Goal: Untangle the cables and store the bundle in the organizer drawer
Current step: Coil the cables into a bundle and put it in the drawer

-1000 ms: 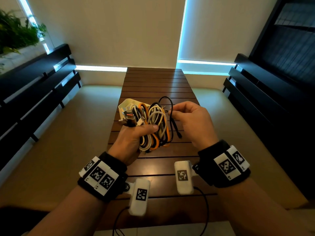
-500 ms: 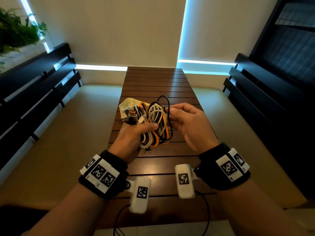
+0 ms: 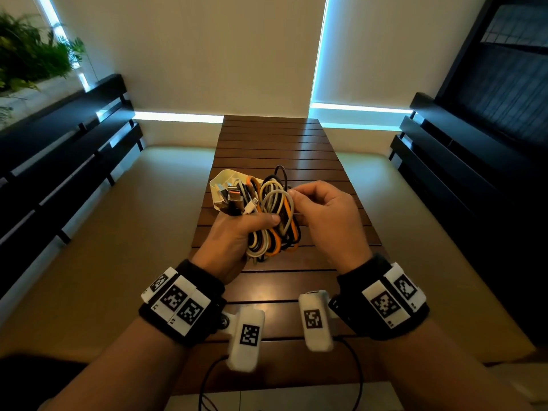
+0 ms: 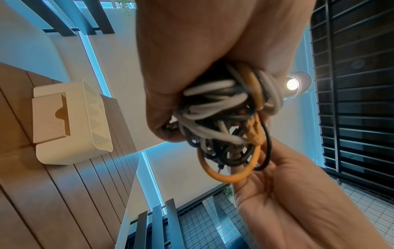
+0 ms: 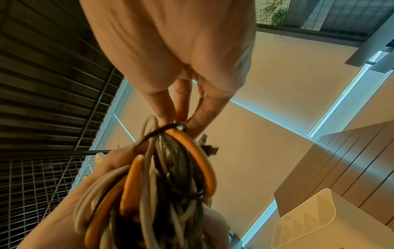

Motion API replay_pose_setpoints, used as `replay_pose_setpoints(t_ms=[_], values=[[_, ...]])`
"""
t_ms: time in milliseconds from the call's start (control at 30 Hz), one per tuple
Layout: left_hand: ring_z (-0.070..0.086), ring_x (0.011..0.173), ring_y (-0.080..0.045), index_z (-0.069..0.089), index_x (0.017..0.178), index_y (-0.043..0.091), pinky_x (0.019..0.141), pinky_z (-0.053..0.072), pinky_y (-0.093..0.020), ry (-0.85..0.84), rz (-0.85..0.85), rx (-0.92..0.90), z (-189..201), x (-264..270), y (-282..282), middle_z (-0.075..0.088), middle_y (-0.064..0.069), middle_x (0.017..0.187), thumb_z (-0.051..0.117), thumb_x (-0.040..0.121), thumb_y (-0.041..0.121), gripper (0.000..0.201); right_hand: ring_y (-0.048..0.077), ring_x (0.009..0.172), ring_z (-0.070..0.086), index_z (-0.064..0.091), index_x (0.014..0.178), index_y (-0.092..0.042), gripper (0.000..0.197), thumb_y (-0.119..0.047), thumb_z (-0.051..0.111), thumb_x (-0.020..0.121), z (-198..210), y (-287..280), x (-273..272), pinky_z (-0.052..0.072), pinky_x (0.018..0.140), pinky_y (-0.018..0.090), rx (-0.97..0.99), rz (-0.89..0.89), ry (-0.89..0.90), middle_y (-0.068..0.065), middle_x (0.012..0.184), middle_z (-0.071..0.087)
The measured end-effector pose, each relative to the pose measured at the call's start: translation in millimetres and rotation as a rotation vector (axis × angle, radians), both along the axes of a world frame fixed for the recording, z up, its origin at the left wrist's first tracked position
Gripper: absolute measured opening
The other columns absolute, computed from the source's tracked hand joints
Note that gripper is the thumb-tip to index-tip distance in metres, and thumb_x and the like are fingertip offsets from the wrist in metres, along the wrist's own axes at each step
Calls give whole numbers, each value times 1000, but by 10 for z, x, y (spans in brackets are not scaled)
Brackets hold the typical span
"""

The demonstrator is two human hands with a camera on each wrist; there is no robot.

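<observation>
Bare forearms, black wristband [image 3: 189, 304] on the left, another black wristband [image 3: 382, 301] on the right; white blocks with black square-pattern markers; white wrist cameras [image 3: 246, 336], thin black cables trailing toward 6 o'clock

We look down from head over desk [image 3: 267, 143]; wrist views sit close, face upward; all share cable bundle [image 3: 275, 215].

One cable bundle [image 3: 271, 215] (white, orange, black strands), one organizer drawer [image 4: 70, 123], two hands.
</observation>
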State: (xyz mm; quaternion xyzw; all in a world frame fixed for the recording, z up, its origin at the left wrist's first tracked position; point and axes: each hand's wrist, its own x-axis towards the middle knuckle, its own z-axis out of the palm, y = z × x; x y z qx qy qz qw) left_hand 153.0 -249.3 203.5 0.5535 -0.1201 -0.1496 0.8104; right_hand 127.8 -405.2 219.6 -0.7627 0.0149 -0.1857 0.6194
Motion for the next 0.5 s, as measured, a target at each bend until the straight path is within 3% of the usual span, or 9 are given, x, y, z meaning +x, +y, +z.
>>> replay_pose_setpoints(t_ms=[100, 267, 367, 500], values=[[72, 98, -35, 63, 122, 1, 74, 60, -38, 17, -24, -2, -17, 4, 19, 72, -23, 110, 72, 77, 6, 47, 16, 80, 74, 74, 94, -17, 12, -21, 63, 96, 16, 28, -11, 63, 72, 42, 15, 53, 51, 2, 86, 76], [69, 102, -41, 59, 128, -1, 84, 58, -54, 31, -45, -12, -69, 10, 53, 67, -29, 117, 68, 78, 9, 51, 23, 79, 74, 73, 95, -9, 15, -20, 63, 95, 67, -6, 8, 62, 69, 37, 81, 166, 147, 9, 88, 76], [66, 109, -43, 57, 130, -1, 87, 57, -51, 42, -49, -24, -105, -2, 45, 65, -29, 121, 69, 79, 10, 54, 18, 79, 72, 72, 92, -13, 15, -27, 65, 93, 51, -49, 58, 61, 72, 35, -18, 176, 175, 6, 88, 75], [60, 116, -48, 54, 132, -5, 97, 50, -60, 42, -62, -57, -109, -8, -11, 61, -32, 126, 73, 79, 13, 59, 15, 77, 69, 70, 90, -18, 13, -30, 68, 90, 9, -95, 86, 61, 74, 34, -41, 172, 248, 4, 88, 72]])
